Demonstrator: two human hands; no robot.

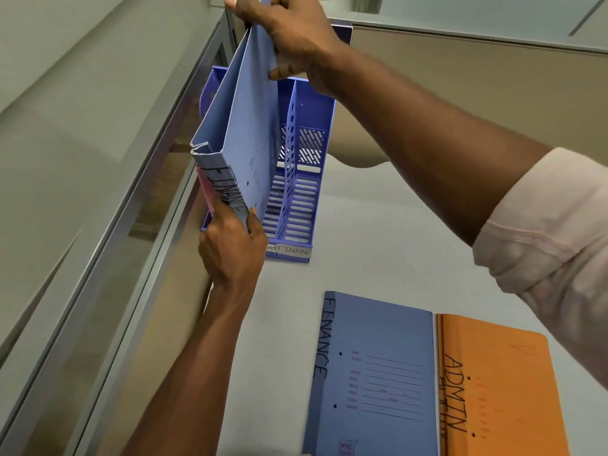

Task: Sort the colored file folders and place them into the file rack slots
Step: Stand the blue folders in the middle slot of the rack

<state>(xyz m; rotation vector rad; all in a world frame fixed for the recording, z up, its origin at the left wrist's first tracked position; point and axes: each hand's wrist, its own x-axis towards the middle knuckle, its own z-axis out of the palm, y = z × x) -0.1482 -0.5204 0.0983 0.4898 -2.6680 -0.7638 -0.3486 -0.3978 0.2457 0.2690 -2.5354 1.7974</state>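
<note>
Standing at file rack, blue folder is pinched up top by right hand. Spine end is gripped by left hand.

Blue folders, an orange folder, a slotted blue rack, grey desk.

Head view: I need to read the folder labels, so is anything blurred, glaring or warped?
In the head view, light is soft and even, no glare; FINANCE on the flat blue card folder and ADMIN on the orange card folder read clearly, their small print is smeared; wide-angle bending skews the grey partition rail.
</note>
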